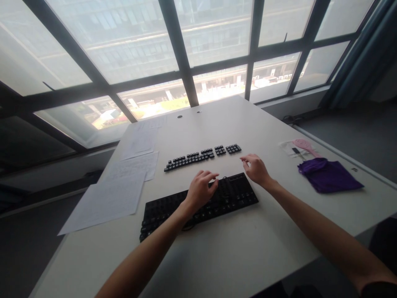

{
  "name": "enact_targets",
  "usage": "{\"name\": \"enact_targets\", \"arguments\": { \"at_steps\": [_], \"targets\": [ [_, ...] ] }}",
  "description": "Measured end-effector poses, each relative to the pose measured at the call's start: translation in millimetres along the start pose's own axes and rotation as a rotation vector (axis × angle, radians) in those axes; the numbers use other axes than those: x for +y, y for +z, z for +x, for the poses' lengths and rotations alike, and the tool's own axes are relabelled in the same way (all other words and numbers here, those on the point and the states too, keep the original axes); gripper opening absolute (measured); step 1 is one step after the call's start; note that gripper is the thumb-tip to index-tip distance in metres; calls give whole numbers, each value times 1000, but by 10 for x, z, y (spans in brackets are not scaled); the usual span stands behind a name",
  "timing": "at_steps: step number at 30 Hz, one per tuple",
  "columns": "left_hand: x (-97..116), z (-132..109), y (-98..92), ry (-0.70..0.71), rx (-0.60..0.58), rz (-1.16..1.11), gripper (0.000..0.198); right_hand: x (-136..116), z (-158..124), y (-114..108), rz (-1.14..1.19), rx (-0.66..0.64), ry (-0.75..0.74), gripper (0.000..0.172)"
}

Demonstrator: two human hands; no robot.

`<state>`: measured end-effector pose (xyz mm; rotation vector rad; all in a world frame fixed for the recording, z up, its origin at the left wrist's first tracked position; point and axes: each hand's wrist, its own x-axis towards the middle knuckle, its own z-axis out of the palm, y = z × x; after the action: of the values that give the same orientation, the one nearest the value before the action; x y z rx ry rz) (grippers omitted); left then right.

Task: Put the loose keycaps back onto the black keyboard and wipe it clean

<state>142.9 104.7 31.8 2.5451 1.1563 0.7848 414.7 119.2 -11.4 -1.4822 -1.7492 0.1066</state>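
Observation:
A black keyboard (231, 194) lies at a slant on the white desk, with many keys missing from its upper part. Over its middle hovers my left hand (201, 190), thumb and fingers curved and apart, with nothing visible between them. Beyond the keyboard, loose black keycaps (194, 158) are laid out in rows, with a separate block of number keycaps (233, 149) at the right end. Just right of and nearer than that block is my right hand (257, 169), its fingertips and thumb brought together; whatever they may hold is too small to make out.
Paper sheets (105, 203) overlap along the desk's left side. To the right lie a purple cloth pouch (330, 176), a pink object (304, 145) and a small dark tool (297, 153). Large windows (214, 33) stand behind the white desk (217, 256).

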Motion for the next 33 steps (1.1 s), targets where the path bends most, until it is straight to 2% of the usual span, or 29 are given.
{"name": "enact_targets", "arguments": {
  "at_steps": [3, 6, 8, 11, 17, 25, 29, 33],
  "targets": [
    [-65, 579, 240, -49, 24, 64, 22, 162, 268, 137, -149, -38, 33, 32],
    [-117, 1053, 501, -70, -32, 173, 23, 247, 455, 261, -272, -98, 0, 32],
    [-139, 1253, 646, -84, -65, 227, 23, 262, 524, 323, -324, -129, -32, 30],
    [-167, 1399, 804, -89, -81, 248, 22, 265, 582, 384, -369, -156, -50, 29],
    [-245, 1456, 941, -73, -93, 249, 22, 314, 638, 424, -384, -205, -97, 26],
    [-265, 1431, 930, -35, -112, 165, 23, 327, 622, 382, -298, -276, -162, 24],
    [-190, 1349, 803, -70, -87, 115, 14, 285, 555, 280, -251, -264, -129, 19],
    [-8, 968, 546, -119, -28, -23, 6, 139, 239, 54, 17, -142, -90, 10]
  ]
}}
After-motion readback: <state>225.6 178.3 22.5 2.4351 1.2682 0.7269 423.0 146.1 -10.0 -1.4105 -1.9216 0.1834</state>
